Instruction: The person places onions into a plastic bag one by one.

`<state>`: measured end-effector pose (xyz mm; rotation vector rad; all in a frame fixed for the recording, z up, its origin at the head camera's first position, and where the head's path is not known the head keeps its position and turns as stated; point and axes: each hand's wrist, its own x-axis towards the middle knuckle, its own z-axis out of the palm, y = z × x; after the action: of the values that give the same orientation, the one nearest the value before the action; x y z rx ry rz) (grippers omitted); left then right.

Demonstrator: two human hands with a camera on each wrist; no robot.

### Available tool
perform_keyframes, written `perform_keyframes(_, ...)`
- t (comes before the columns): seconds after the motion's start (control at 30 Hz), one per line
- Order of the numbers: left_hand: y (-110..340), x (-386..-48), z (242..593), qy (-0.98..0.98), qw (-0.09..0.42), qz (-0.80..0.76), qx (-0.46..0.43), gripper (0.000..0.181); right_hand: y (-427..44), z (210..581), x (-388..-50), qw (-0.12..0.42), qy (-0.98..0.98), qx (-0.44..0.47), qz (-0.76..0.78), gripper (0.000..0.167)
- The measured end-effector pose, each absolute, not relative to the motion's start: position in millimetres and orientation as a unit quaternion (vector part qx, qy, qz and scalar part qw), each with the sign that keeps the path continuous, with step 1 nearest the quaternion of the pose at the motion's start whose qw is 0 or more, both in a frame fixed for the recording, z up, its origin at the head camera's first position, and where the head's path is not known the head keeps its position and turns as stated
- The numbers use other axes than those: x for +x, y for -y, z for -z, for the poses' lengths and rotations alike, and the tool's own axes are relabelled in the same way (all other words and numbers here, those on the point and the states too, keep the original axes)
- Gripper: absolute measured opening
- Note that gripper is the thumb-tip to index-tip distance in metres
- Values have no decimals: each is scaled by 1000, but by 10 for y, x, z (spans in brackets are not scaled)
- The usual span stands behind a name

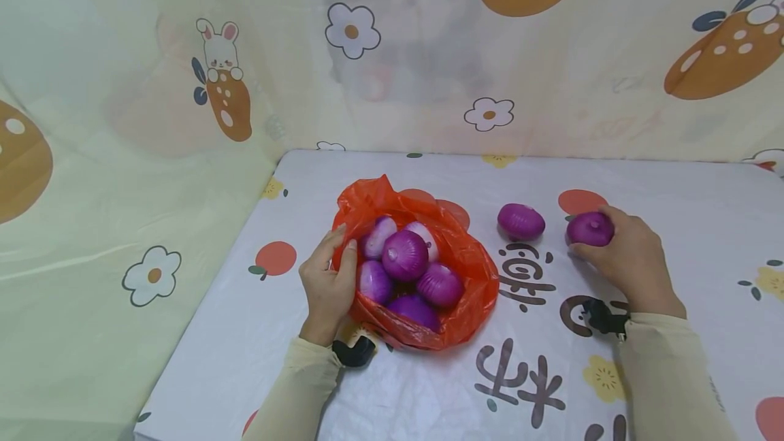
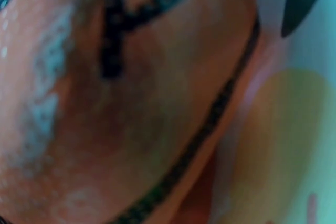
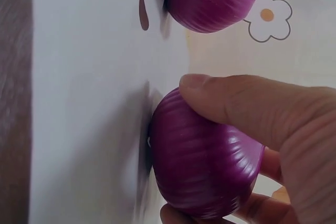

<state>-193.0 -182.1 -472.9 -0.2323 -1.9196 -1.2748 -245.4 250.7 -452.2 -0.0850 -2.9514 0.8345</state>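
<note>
A red plastic bag (image 1: 480,271) sits with its mouth spread wide, and several purple onions (image 1: 405,255) lie inside it. At the bag's left rim my left hand (image 1: 327,281) holds the plastic, thumb toward the onions. My right hand (image 1: 633,254) grips a single purple onion (image 1: 590,229) on the right of the table, thumb on one side and fingers round the other. The right wrist view shows that onion (image 3: 202,156) close up, low against the white cloth. Another loose onion (image 1: 520,222) lies between the bag and my right hand.
White printed cloth (image 1: 233,332) covers the table. Pale patterned sheets (image 1: 416,73) rise behind it and along its left side. Black wrist straps show at both cuffs. A blurred orange surface with dark lines (image 2: 152,98) fills most of the left wrist view.
</note>
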Motion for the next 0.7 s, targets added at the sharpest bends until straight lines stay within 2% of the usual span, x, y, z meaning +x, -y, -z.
perform_keyframes(0.7, 1823, -1926, 4722, 758, 399, 508, -93, 18, -2400, 4306, -2391, 69, 951, -9, -300, 87)
